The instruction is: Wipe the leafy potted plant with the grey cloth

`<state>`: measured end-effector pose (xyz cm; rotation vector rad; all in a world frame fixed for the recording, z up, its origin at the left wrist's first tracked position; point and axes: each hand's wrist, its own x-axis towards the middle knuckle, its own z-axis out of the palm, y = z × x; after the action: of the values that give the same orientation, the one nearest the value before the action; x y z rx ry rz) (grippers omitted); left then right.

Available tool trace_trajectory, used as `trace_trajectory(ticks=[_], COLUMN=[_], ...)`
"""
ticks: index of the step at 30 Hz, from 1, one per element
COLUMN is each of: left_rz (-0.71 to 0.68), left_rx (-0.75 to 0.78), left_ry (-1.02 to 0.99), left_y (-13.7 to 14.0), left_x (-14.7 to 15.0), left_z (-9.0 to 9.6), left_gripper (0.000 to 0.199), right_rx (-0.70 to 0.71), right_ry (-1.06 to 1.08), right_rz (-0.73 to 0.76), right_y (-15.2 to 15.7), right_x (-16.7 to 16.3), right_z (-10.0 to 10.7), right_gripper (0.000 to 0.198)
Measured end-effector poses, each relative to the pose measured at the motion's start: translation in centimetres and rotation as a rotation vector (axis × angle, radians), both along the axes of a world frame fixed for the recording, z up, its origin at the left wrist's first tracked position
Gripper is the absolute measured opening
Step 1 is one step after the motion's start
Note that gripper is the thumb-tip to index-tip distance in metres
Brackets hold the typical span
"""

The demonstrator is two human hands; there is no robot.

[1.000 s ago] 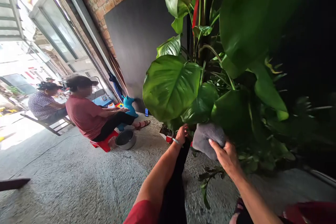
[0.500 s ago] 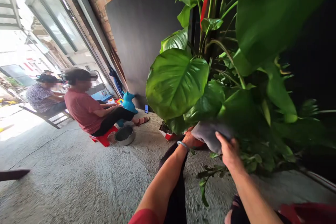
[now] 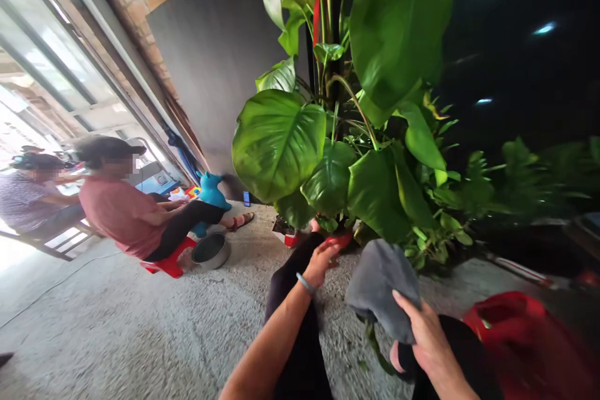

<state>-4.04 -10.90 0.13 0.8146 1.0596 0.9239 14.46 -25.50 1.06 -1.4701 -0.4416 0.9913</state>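
- Over on the far left, a seated person in a patterned top (image 3: 28,190) sits on a slatted seat, blurred by the bright doorway.
- Next along, a person in a pink shirt (image 3: 119,212) perches on a low red stool (image 3: 167,262), with a metal bowl (image 3: 210,250) on the concrete floor (image 3: 140,337) just beside it and a blue toy animal (image 3: 212,190) behind the knees.
- Moving to the middle, the left hand (image 3: 323,257) hangs loose and open, fingers spread, holding nothing, resting near the person's own dark-trousered knee, close below the lowest leaves.
- Above it, the big potted plant (image 3: 281,140) spreads broad glossy leaves, its base sitting in a red-and-white pot (image 3: 288,237) on the floor.
- Further right, the grey cloth (image 3: 382,284) dangles below the foliage, clear of the leaves.
- Gripping it from underneath, the right hand (image 3: 429,340) is closed around the cloth's lower edge, thumb up over the fabric.
- At the far right, a red plastic container (image 3: 520,337) sits low beside the person's leg.
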Motion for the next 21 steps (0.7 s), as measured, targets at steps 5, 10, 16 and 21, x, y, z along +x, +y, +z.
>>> trace_trajectory(ticks=[5, 10, 16, 21], left_rz=[-0.178, 0.079, 0.263, 0.282], left_rx=[0.043, 0.121, 0.211, 0.39], left_ry=[-0.31, -0.248, -0.043, 0.065], left_y=[-9.7, -9.9, -2.4, 3.4], left_x=[2.4, 5.2, 5.2, 6.6], left_z=[-1.5, 0.7, 6.3, 8.8], left_gripper=[0.08, 0.066, 0.041, 0.036], right_rx=[-0.027, 0.015, 0.085, 0.014], right_ry=[-0.018, -0.238, -0.368, -0.578], right_rz=[0.036, 0.172, 0.289, 0.138], right_y=[0.4, 1.7, 4.8, 1.0], right_x=[-1.0, -0.9, 1.9, 5.6], right_z=[1.2, 2.2, 2.1, -2.5], right_gripper=[0.05, 0.049, 0.052, 0.036])
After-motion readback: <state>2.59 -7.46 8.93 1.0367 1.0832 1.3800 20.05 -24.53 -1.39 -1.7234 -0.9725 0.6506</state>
